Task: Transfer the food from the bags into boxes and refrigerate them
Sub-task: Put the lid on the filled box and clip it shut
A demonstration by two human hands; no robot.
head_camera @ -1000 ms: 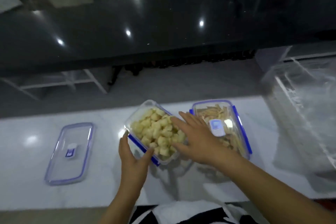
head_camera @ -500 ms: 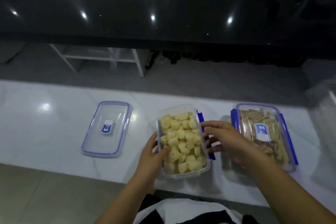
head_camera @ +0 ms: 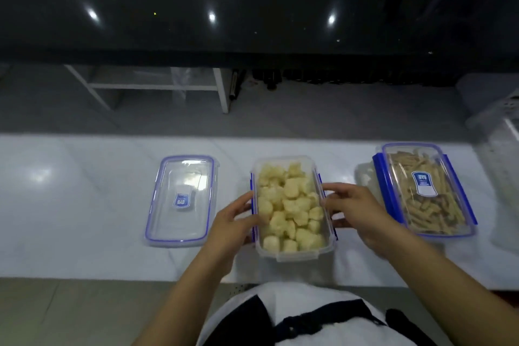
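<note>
An open clear box (head_camera: 292,254) full of pale yellow food chunks stands on the white counter (head_camera: 70,205) straight in front of me. My left hand (head_camera: 230,226) holds its left wall, thumb on the rim. My right hand (head_camera: 356,213) holds its right wall by the blue clasp. A loose clear lid (head_camera: 181,199) with a blue seal lies flat to the left of the box. To the right stands a second box (head_camera: 424,191), lidded and clasped, holding brown stick-shaped food.
A crumpled clear plastic bag (head_camera: 502,171) lies at the counter's right end. Behind the counter the floor drops away to a white shelf frame (head_camera: 157,84) under a glossy black countertop (head_camera: 252,3). The counter's near edge runs just below the boxes.
The open box has been turned from a slant to square with the counter edge and set between lid and closed box. My right hand moved off the food to the box's right side.
</note>
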